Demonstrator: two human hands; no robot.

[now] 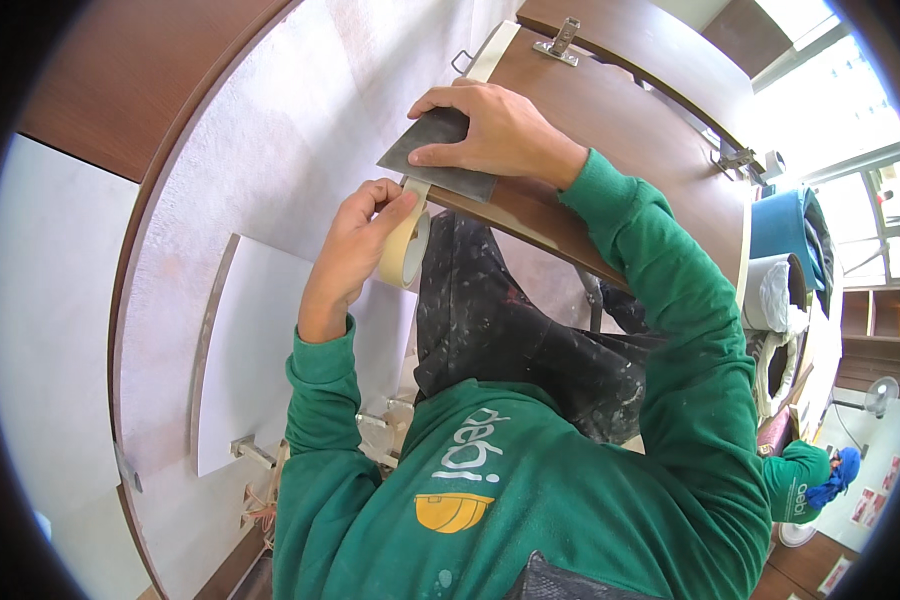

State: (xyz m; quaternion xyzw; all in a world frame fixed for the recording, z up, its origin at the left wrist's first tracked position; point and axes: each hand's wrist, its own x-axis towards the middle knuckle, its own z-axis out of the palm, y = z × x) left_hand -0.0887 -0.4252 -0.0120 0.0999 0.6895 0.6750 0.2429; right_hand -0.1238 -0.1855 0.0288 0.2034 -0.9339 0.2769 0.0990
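Note:
My right hand (505, 130) grips a dark grey flat scraper blade (442, 125), thumb on its face and fingers over its far edge. The blade lies across the near left corner of a brown cabinet door panel (610, 130). In my left hand (355, 235), a roll of cream masking tape (400, 258) is pinched between thumb and fingers. A short strip of the tape runs from the roll up to the panel's corner, where it meets the blade. What lies beneath the blade is hidden.
Metal hinges (560, 45) stand on the brown panel. A white panel (260, 340) with hinges leans against the pale wall (270, 150) at left. Blue-green and white containers (780, 225) stand at right. Another person in green (800, 480) is at the far right.

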